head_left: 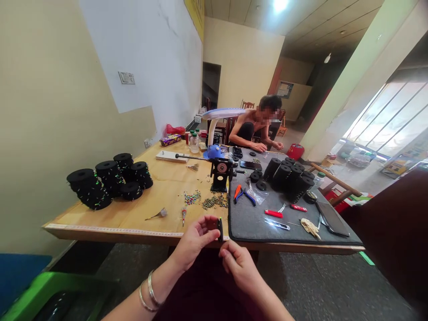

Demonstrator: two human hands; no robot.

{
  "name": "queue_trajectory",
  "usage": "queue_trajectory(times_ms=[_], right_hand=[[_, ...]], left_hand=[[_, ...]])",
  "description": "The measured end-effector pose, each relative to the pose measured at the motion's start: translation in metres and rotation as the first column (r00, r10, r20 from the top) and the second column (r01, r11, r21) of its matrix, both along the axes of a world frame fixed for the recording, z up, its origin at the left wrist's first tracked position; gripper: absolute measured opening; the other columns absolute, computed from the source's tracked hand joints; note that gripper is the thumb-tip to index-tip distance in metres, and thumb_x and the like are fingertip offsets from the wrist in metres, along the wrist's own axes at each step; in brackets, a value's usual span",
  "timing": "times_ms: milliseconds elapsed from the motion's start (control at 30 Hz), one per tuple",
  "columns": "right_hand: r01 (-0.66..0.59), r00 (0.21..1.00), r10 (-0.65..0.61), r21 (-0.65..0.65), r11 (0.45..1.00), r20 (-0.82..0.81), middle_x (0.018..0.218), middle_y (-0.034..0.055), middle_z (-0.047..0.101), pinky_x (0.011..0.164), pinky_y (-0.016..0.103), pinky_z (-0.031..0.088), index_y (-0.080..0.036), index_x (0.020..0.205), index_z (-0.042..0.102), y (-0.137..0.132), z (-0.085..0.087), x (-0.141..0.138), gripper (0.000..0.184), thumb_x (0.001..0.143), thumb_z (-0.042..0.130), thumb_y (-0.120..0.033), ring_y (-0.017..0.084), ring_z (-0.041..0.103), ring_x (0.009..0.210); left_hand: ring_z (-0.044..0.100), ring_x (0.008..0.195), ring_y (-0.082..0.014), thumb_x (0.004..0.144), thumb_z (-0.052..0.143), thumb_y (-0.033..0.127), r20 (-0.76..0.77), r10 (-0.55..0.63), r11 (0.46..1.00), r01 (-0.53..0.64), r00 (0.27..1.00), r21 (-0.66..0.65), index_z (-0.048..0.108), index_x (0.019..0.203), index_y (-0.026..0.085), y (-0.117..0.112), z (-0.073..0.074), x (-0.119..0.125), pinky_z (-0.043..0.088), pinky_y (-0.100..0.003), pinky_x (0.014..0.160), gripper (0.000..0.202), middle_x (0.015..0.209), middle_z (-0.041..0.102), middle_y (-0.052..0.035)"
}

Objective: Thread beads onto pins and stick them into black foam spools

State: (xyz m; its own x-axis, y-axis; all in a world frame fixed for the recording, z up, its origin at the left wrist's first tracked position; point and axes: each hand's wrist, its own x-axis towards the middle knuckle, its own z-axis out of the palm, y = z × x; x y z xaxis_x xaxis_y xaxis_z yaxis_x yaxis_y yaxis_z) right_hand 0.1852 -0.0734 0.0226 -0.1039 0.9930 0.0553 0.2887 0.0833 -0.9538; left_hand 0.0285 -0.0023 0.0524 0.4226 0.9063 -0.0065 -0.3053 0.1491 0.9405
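My left hand point(196, 238) holds a thin black foam spool point(220, 230) edge-on between thumb and fingers, at the table's front edge. A small yellow-green bit shows on top of the spool. Just below and to the right, my right hand point(238, 264) is closed in a pinch; whatever lies between its fingertips is too small to make out. Beyond the hands lie a pile of small dark and brassy pieces point(215, 202) and a pile of coloured beads point(192, 197). A black hand-crank winder point(220, 174) with a round dial stands behind them.
Stacks of black spools stand left point(107, 178) and right point(290, 176). On the grey mat point(249, 227) lie pliers point(245, 196), a red lighter point(273, 213), thread snips point(277, 224) and a phone point(332, 219). A desk lamp point(211, 133) stands behind; a co-worker point(256, 127) leans over the far end.
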Motion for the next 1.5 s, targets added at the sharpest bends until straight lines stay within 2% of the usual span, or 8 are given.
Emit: queue_trajectory(times_ms=[100, 300, 567, 733, 967, 1100, 1233, 1500], right_hand=[[0.016, 0.989, -0.024, 0.054, 0.998, 0.149, 0.054, -0.0062, 0.041, 0.051, 0.021, 0.028, -0.019, 0.070, 0.048, -0.008, 0.018, -0.005, 0.024, 0.091, 0.044, -0.030, 0.010, 0.036, 0.051], [-0.012, 0.973, -0.022, 0.150, 0.989, 0.228, 0.059, -0.0049, 0.044, 0.055, 0.021, 0.031, -0.018, 0.069, 0.052, 0.006, 0.058, 0.007, 0.022, 0.088, 0.046, -0.026, 0.010, 0.038, 0.057], [-0.064, 0.994, 0.059, 0.061, 0.996, 0.089, 0.065, -0.0028, 0.049, 0.060, 0.022, 0.036, -0.018, 0.072, 0.052, 0.028, 0.027, 0.033, 0.027, 0.090, 0.048, -0.038, 0.012, 0.044, 0.063], [0.004, 1.000, -0.004, 0.024, 1.000, -0.022, 0.064, -0.0033, 0.044, 0.057, 0.022, 0.034, -0.019, 0.070, 0.051, 0.023, 0.005, 0.035, 0.037, 0.086, 0.050, -0.052, 0.012, 0.039, 0.061], [-0.009, 0.981, -0.018, -0.136, 0.991, -0.191, 0.054, -0.0080, 0.035, 0.044, 0.020, 0.022, -0.020, 0.072, 0.047, 0.000, -0.017, 0.003, 0.037, 0.086, 0.048, -0.053, 0.008, 0.026, 0.046], [0.056, 0.997, -0.059, -0.063, 0.996, -0.044, 0.056, -0.0064, 0.038, 0.048, 0.021, 0.026, -0.018, 0.071, 0.049, -0.007, -0.005, -0.006, 0.030, 0.090, 0.046, -0.042, 0.009, 0.031, 0.051], [0.039, 0.964, -0.066, 0.107, 0.993, 0.256, 0.063, -0.0023, 0.052, 0.058, 0.022, 0.034, -0.018, 0.071, 0.054, -0.004, 0.023, 0.005, 0.024, 0.090, 0.046, -0.029, 0.012, 0.043, 0.059], [-0.305, 0.776, 0.129, 0.189, 0.933, 0.617, 0.075, 0.0026, 0.064, 0.060, 0.023, 0.036, -0.021, 0.080, 0.062, 0.009, 0.049, 0.031, 0.012, 0.088, 0.053, -0.021, 0.015, 0.056, 0.067]], left_hand=[[0.060, 0.092, -0.0205, 0.064, 0.080, 0.032, -0.104, 0.047, 0.997, -0.040, 0.993, 0.063, 0.059, 0.098, 0.019, 0.006, -0.010, 0.001, 0.048, -0.032, 0.081, 0.042, 0.098, 0.063, -0.0047], [0.059, 0.089, -0.0203, 0.067, 0.078, 0.033, -0.221, -0.267, 0.952, 0.292, 0.938, 0.090, 0.063, 0.097, 0.016, 0.009, -0.014, -0.008, 0.045, -0.032, 0.079, 0.038, 0.092, 0.064, -0.0051], [0.055, 0.081, -0.0156, 0.064, 0.080, 0.036, -0.043, -0.539, 0.841, 0.534, 0.841, -0.087, 0.068, 0.097, 0.017, -0.003, -0.008, -0.015, 0.042, -0.026, 0.071, 0.039, 0.087, 0.064, -0.0022], [0.056, 0.081, -0.0144, 0.059, 0.084, 0.034, 0.108, -0.434, 0.878, 0.446, 0.895, -0.171, 0.067, 0.098, 0.018, -0.007, -0.008, -0.012, 0.042, -0.021, 0.067, 0.046, 0.092, 0.064, -0.0037], [0.059, 0.085, -0.0157, 0.066, 0.080, 0.033, 0.195, -0.033, 0.979, 0.071, 0.980, -0.193, 0.063, 0.096, 0.018, -0.006, -0.012, 0.002, 0.048, -0.028, 0.077, 0.037, 0.093, 0.062, -0.0039], [0.058, 0.092, -0.0184, 0.066, 0.079, 0.030, 0.012, 0.114, 0.993, -0.114, 0.993, -0.025, 0.061, 0.095, 0.018, -0.006, -0.016, 0.010, 0.047, -0.028, 0.080, 0.036, 0.095, 0.063, -0.0036], [0.058, 0.088, -0.0189, 0.068, 0.076, 0.031, -0.201, 0.054, 0.992, -0.029, 0.978, 0.125, 0.061, 0.092, 0.017, -0.005, -0.022, 0.010, 0.046, -0.029, 0.078, 0.032, 0.090, 0.063, -0.0028], [0.041, 0.057, -0.0091, 0.071, 0.069, 0.036, -0.267, -0.363, 0.928, 0.320, 0.893, -0.193, 0.065, 0.078, 0.015, -0.007, -0.028, 0.004, 0.032, -0.020, 0.051, 0.022, 0.066, 0.052, 0.0041]])
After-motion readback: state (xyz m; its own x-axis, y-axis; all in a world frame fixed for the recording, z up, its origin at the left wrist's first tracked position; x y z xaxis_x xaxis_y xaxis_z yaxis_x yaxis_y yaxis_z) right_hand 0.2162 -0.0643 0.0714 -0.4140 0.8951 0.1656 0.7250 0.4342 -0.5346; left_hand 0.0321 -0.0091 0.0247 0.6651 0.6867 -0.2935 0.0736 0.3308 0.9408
